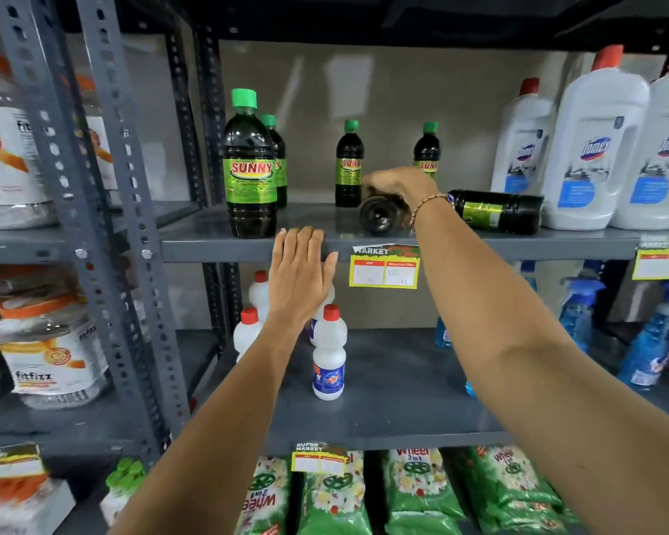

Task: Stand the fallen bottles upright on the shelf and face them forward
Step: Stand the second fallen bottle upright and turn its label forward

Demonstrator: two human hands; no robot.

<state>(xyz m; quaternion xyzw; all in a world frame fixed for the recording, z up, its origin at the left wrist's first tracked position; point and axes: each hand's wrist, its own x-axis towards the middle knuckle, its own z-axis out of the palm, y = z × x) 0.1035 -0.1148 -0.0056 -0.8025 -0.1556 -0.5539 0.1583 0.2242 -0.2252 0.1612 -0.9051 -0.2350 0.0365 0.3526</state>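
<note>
Dark Sunny bottles with green caps and labels stand on the grey shelf (248,243): a large one (250,167) at the front left with another (278,160) behind it, and two smaller ones (349,164) (426,152) further back. One fallen bottle (379,214) lies with its base towards me; my right hand (398,185) is closed over its top. A second fallen bottle (499,210) lies sideways to the right of my wrist. My left hand (300,276) is flat and open, fingertips at the shelf's front edge, holding nothing.
White Domex bottles (591,148) crowd the right end of the same shelf, touching the sideways bottle. A price tag (383,270) hangs on the shelf edge. Below stand small white red-capped bottles (328,357) and blue spray bottles (649,341). A grey upright post (105,225) divides the left bay.
</note>
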